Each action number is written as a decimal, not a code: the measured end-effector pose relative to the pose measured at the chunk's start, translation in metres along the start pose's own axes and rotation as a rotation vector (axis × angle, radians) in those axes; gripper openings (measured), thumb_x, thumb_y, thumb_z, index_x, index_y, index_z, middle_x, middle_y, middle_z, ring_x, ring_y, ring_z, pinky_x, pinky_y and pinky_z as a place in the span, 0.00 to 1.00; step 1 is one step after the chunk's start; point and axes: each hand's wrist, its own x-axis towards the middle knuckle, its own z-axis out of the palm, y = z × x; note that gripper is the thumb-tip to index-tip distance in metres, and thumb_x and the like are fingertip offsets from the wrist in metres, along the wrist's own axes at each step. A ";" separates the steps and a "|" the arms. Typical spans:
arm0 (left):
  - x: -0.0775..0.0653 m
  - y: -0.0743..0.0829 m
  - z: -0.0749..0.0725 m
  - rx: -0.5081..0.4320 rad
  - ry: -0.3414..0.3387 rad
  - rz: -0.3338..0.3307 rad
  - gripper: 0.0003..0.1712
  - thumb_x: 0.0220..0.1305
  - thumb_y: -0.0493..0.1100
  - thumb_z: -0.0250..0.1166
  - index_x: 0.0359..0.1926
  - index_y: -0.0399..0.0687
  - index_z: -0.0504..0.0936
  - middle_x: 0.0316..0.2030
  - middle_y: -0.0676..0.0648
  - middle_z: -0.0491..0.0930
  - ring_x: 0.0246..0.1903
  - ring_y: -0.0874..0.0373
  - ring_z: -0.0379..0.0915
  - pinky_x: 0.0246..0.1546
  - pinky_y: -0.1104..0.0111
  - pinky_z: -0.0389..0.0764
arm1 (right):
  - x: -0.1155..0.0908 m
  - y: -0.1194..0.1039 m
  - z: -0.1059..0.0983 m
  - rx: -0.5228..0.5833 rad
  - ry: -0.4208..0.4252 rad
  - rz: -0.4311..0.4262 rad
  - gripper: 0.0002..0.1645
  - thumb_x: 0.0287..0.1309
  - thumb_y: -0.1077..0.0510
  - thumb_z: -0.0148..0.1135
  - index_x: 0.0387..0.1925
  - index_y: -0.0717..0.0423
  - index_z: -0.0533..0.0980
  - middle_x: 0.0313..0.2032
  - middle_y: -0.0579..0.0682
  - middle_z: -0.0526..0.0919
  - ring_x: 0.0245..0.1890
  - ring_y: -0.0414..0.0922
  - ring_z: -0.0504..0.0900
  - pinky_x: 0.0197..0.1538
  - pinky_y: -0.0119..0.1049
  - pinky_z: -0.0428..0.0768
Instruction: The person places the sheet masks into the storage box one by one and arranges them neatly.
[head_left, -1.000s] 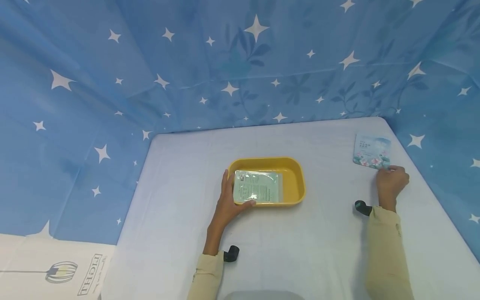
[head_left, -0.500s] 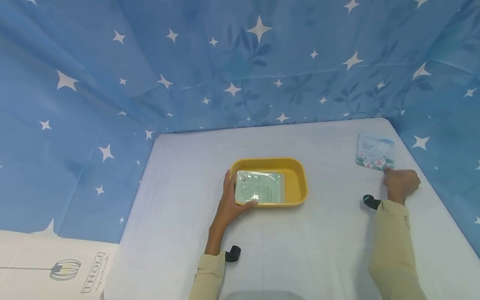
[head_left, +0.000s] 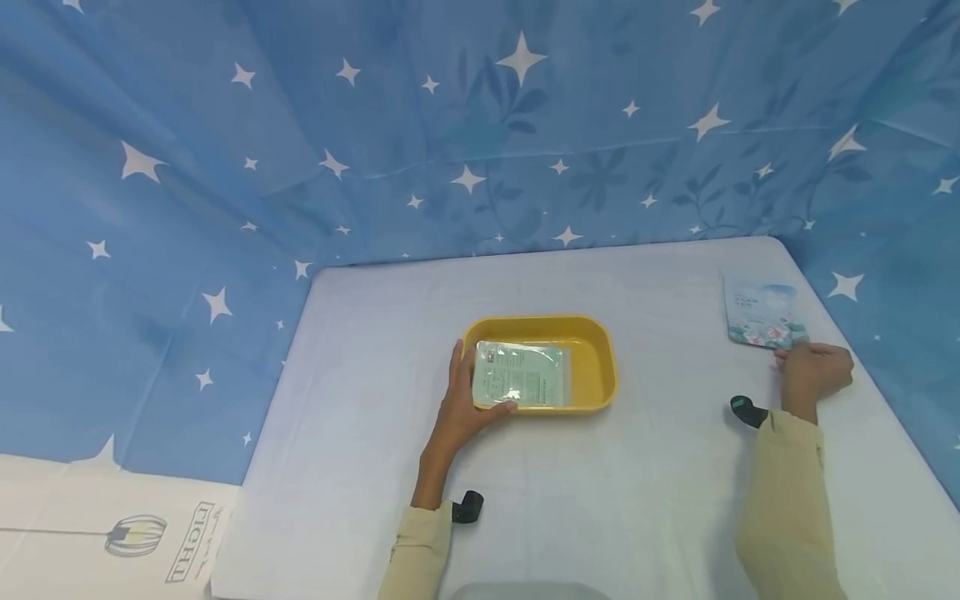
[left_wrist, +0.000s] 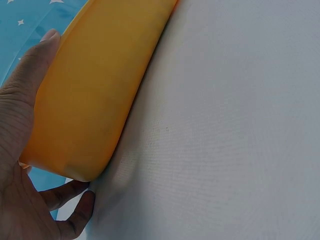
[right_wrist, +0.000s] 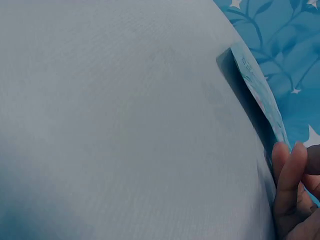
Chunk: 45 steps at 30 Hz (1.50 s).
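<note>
A yellow plastic tray [head_left: 594, 367] stands on the white-covered table, with a pale green printed sachet [head_left: 517, 377] lying flat in its left part. My left hand [head_left: 456, 408] grips the tray's left end, its thumb along the near rim and its fingers around the side wall. At the table's right, my right hand [head_left: 813, 369] pinches the near right corner of a light blue flowered sachet [head_left: 763, 310]. In the right wrist view that sachet [right_wrist: 257, 87] is partly raised off the cloth and casts a shadow; the fingertips meet its near end.
Blue fabric [head_left: 420, 167] with white stars hangs behind and beside the table [head_left: 375, 333]. A cream printed cloth [head_left: 75, 533] lies at the lower left. Dark wrist cameras [head_left: 467, 507] stick out from both sleeves.
My right hand has shifted slightly right, and the blue sachet has moved a little toward me and right with it. My left hand and the tray stay put; the view has shifted slightly.
</note>
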 end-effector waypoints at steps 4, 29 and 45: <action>0.000 0.000 0.001 -0.003 -0.002 -0.001 0.69 0.43 0.67 0.76 0.78 0.57 0.44 0.79 0.51 0.32 0.76 0.49 0.42 0.64 0.45 0.67 | -0.006 -0.001 -0.004 0.154 -0.015 0.061 0.08 0.71 0.56 0.49 0.35 0.38 0.64 0.73 0.51 0.53 0.13 0.27 0.74 0.18 0.18 0.71; -0.002 -0.001 0.004 0.008 0.007 0.003 0.70 0.42 0.68 0.75 0.78 0.57 0.43 0.79 0.51 0.32 0.76 0.48 0.44 0.62 0.46 0.70 | 0.008 0.001 -0.019 0.349 -0.050 0.221 0.16 0.68 0.68 0.45 0.39 0.41 0.69 0.46 0.31 0.62 0.16 0.34 0.81 0.19 0.23 0.76; -0.001 0.003 0.002 0.007 -0.005 -0.017 0.70 0.42 0.68 0.76 0.78 0.56 0.43 0.79 0.52 0.31 0.76 0.50 0.44 0.63 0.46 0.68 | -0.013 -0.002 -0.009 0.399 -0.165 0.207 0.14 0.69 0.66 0.47 0.41 0.40 0.68 0.21 0.41 0.80 0.13 0.36 0.79 0.18 0.24 0.74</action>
